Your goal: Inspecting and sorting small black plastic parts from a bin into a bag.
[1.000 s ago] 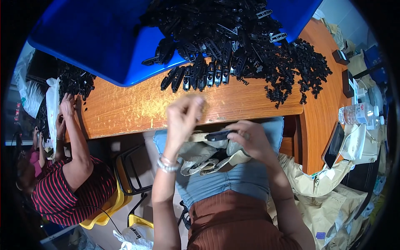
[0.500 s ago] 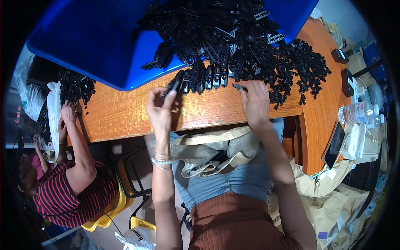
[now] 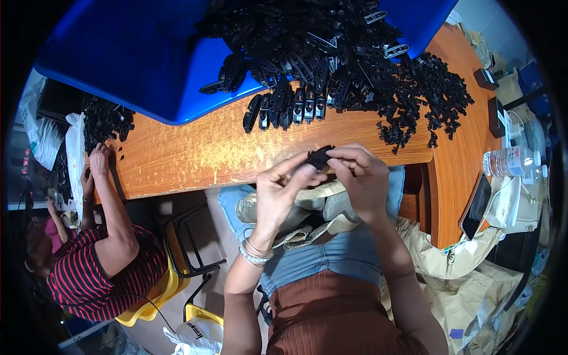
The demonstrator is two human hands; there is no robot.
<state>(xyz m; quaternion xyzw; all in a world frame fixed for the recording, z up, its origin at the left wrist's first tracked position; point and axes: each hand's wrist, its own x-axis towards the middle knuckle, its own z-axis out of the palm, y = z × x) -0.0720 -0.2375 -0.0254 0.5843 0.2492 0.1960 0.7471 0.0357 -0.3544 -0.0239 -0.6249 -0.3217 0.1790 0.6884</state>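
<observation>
A: What are you seeing at the left end of the table (image 3: 177, 160)?

B: A co-worker (image 3: 100, 266) in a striped shirt is sitting there. Going right, a blue bin (image 3: 130, 71) is standing at the far side of the table.

A: And the person's own hands?

B: The left hand (image 3: 277, 190) is gripping a black part (image 3: 319, 157) between thumb and fingers, over the near edge of the table. Beyond it, a row of similar parts (image 3: 284, 109) is lying on the table. An open bag (image 3: 337, 225) is resting on the lap, just before the same edge.

A: Is the right hand (image 3: 364, 183) helping?

B: Its fingertips are touching the right end of the black part. Whether they are pinching it or some smaller piece, I cannot tell.

A: What is lying farther right?

B: A heap of small black pieces (image 3: 444, 92) is spreading over the table. A phone (image 3: 476, 204) is lying by the table's right edge, and near it a clear bottle (image 3: 509, 161) is showing.
</observation>
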